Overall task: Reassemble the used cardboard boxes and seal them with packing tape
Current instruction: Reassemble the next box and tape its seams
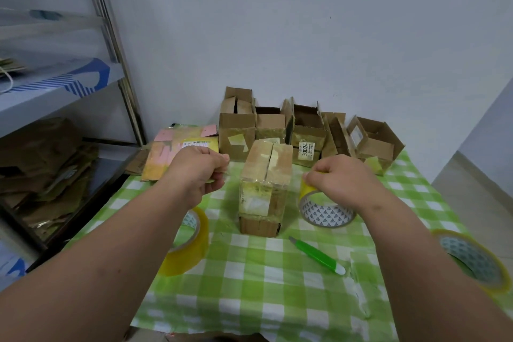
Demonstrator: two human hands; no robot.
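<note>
Both forearms are bare, no sleeves in view; left hand (198, 172) and right hand (342, 178) are ungloved, without rings.

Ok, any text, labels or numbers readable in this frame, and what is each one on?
"30024": white label on an open brown cardboard box in the back row.
Small print beside that number: too small to read.
White barcode label on the flattened yellow-pink cardboard: blurred, unreadable.

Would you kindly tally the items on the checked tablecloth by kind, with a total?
Tape rolls: 3 (held, left, right edge)
Upright cardboard boxes: 6 (front one, five in the back row)
Green cutter: 1
Flattened box: 1
Total: 11
</note>
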